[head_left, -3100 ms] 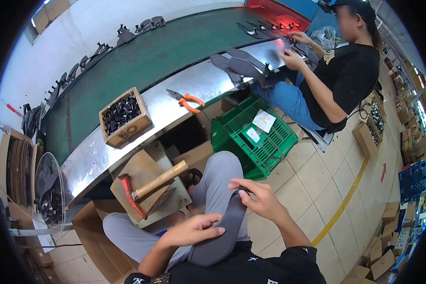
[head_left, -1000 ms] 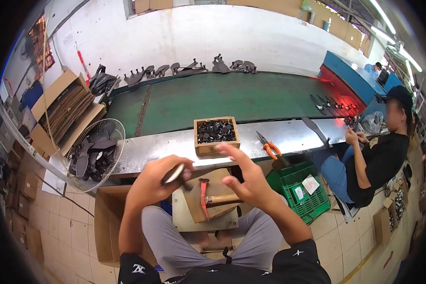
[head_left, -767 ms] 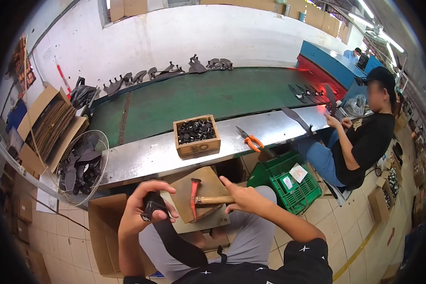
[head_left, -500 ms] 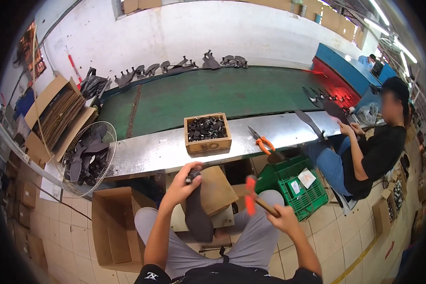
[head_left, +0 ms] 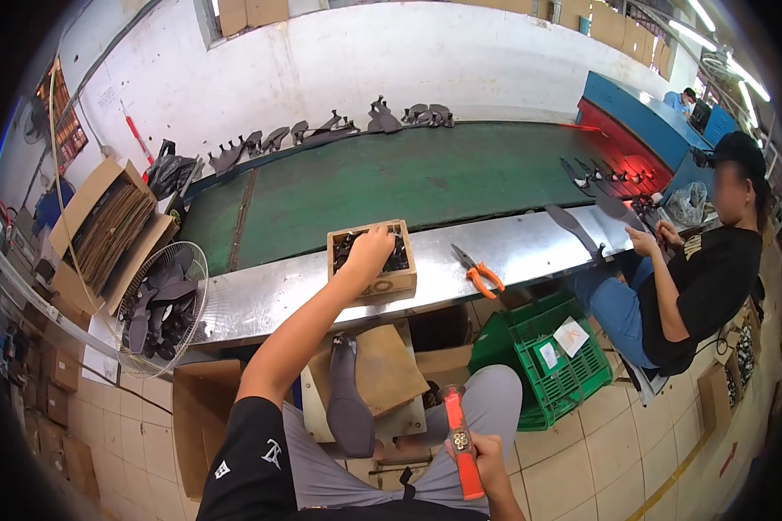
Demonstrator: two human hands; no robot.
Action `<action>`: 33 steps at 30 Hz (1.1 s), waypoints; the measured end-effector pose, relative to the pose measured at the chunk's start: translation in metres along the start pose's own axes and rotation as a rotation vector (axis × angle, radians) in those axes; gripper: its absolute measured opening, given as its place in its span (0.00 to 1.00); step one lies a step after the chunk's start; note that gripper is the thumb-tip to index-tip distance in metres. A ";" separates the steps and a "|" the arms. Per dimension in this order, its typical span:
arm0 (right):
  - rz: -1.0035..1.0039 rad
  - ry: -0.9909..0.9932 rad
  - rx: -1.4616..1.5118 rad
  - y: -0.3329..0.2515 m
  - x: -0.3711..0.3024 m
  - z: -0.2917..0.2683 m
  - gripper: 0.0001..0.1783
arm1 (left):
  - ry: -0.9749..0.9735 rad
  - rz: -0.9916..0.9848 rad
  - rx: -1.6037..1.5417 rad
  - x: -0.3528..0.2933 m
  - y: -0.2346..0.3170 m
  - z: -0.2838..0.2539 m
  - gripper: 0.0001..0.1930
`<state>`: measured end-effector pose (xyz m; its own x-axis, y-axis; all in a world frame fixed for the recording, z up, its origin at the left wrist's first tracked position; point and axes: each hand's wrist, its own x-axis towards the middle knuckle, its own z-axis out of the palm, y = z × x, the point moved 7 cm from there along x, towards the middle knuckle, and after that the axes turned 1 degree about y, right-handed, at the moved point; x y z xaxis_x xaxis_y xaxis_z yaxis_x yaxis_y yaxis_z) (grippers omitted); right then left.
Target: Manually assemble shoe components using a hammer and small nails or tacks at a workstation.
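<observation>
My left hand (head_left: 372, 247) reaches into a wooden box (head_left: 391, 285) of small black pieces (head_left: 400, 252). Its fingers curl down among them; the fingertips and anything pinched there are hidden. In my right hand (head_left: 487, 453), over my right thigh, is a hammer with a red head (head_left: 462, 438); most of its handle is out of sight. A dark shoe sole (head_left: 349, 404) lies lengthwise along the left side of a worn tan block (head_left: 391, 369) in front of my knees, its narrow end toward the bench. Neither hand touches the sole.
Orange-handled pliers (head_left: 480, 273) lie on the metal bench edge (head_left: 269, 300). More soles fill a wire basket (head_left: 161, 300) at left. A cardboard box (head_left: 204, 425) and a green crate (head_left: 539, 373) flank my legs. At right a co-worker (head_left: 699, 269) handles a sole beside the green belt (head_left: 408, 174).
My left hand has let go of the sole's upper end and moved forward into the wooden box. My right hand has lowered the hammer toward my lap. The sole stays on the block.
</observation>
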<state>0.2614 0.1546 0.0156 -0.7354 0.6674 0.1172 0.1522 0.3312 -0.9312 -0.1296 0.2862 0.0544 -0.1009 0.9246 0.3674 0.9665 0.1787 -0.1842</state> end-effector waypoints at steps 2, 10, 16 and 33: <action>-0.002 -0.062 -0.008 -0.002 0.009 0.004 0.08 | -0.024 0.067 0.071 0.005 0.012 0.003 0.09; 0.030 -0.062 0.504 -0.022 0.044 0.011 0.14 | 0.179 -0.036 -0.095 -0.009 0.003 -0.028 0.07; -0.041 0.036 0.448 -0.057 0.074 -0.014 0.20 | 0.113 -0.567 -1.476 -0.065 0.003 -0.065 0.13; -0.131 -0.146 0.847 -0.170 0.070 0.040 0.24 | 0.845 0.060 -0.840 -0.232 0.126 -0.270 0.21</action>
<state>0.1575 0.1188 0.1689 -0.7988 0.5472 0.2500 -0.4396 -0.2472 -0.8635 0.0795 0.0032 0.1917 -0.1669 0.3529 0.9206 0.8481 -0.4248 0.3166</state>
